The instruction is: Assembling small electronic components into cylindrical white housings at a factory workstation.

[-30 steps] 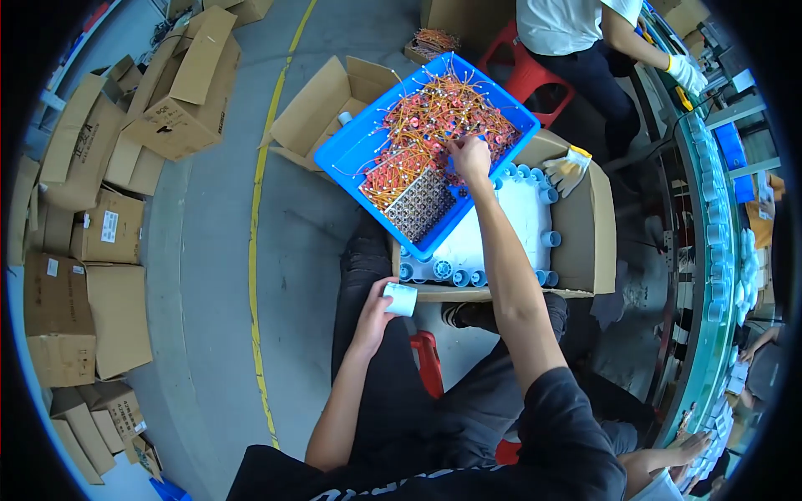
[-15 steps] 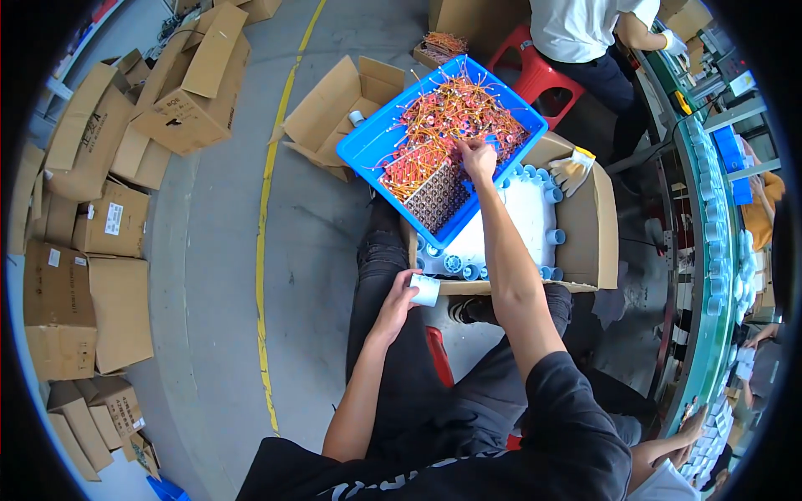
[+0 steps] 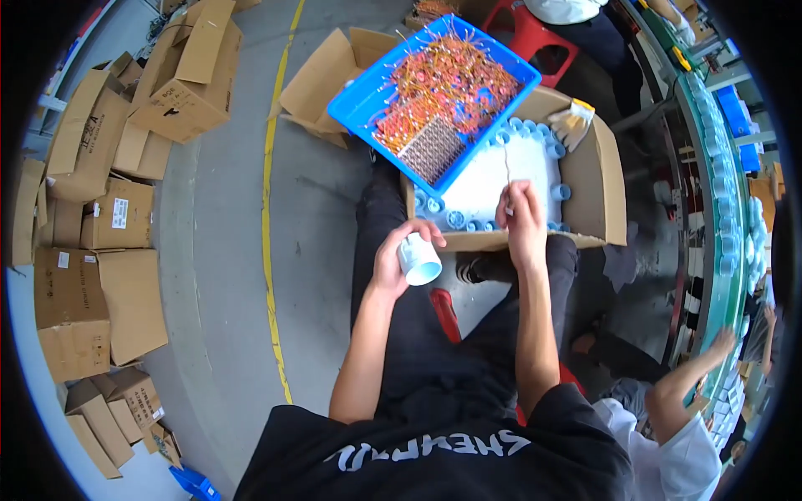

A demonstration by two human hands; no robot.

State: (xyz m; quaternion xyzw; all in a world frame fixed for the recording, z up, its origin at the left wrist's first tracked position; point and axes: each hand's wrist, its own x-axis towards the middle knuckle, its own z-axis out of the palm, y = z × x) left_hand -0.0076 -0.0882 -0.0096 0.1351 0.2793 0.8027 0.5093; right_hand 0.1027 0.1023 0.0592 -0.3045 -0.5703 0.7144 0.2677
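My left hand (image 3: 389, 259) is wrapped round a pale blue plastic cup (image 3: 419, 260), its open rim tilted toward me. My right hand (image 3: 526, 219) pinches a small wired part (image 3: 508, 163); a thin wire sticks up from the fingertips, and the rest is mostly hidden. This hand is above the near edge of a cardboard box (image 3: 607, 175), where several similar blue cups (image 3: 455, 219) line the sides round a white sheet (image 3: 476, 190). Resting across the box's far left corner is a blue tray (image 3: 357, 102) heaped with orange-wired parts (image 3: 451, 71) and holding a gridded block (image 3: 432, 150).
White work gloves (image 3: 573, 123) hang on the box's far right corner. An open carton (image 3: 322, 79) stands left of the tray, and stacked cartons (image 3: 71, 292) line the far left. At right, a green conveyor (image 3: 710, 309) carries blue cups, with co-workers beside it. A red stool (image 3: 535, 37) stands beyond.
My right hand has drawn back from the tray toward me, now with a wired part in its fingers. My left hand has tipped the cup so its opening shows.
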